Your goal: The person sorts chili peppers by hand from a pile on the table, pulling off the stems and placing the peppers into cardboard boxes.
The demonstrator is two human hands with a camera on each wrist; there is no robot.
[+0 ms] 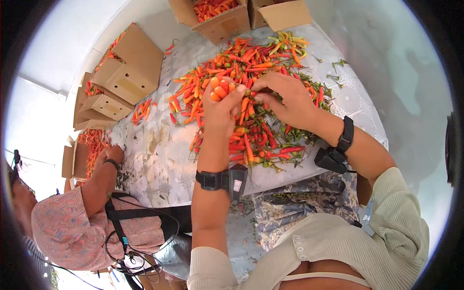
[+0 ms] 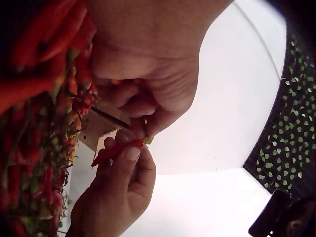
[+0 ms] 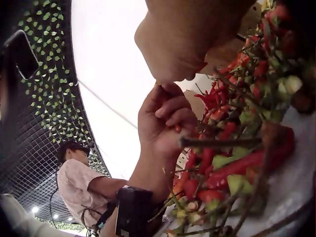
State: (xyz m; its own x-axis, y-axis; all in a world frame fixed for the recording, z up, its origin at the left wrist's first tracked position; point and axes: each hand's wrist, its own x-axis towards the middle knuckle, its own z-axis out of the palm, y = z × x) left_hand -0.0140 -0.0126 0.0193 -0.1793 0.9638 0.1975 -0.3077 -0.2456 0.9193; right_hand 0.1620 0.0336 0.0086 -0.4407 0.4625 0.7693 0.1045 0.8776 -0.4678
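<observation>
My left hand (image 1: 223, 108) grips a cluster of orange-red chili peppers (image 1: 221, 90) above the heap, their rounded ends bunched beside the thumb. My right hand (image 1: 285, 99) meets it, fingertips at the left thumb. In the left wrist view, a red chili pepper (image 2: 117, 151) lies between the thumb and fingers of the right hand (image 2: 116, 192), its stem end close to the fingertips of the left hand (image 2: 148, 74). The right wrist view has the left hand (image 3: 165, 121) curled, under the right hand (image 3: 182, 39). Below spreads the heap of chili peppers (image 1: 256, 63) with green stems.
Cardboard boxes of chilies (image 1: 128, 63) line the table's left side, and another box (image 1: 224, 26) stands at the far edge. Yellow-green chilies (image 1: 287, 42) lie at the heap's far end. At the left, another person (image 1: 87, 227) reaches into more chilies. A patterned white cloth (image 1: 159, 169) covers the table.
</observation>
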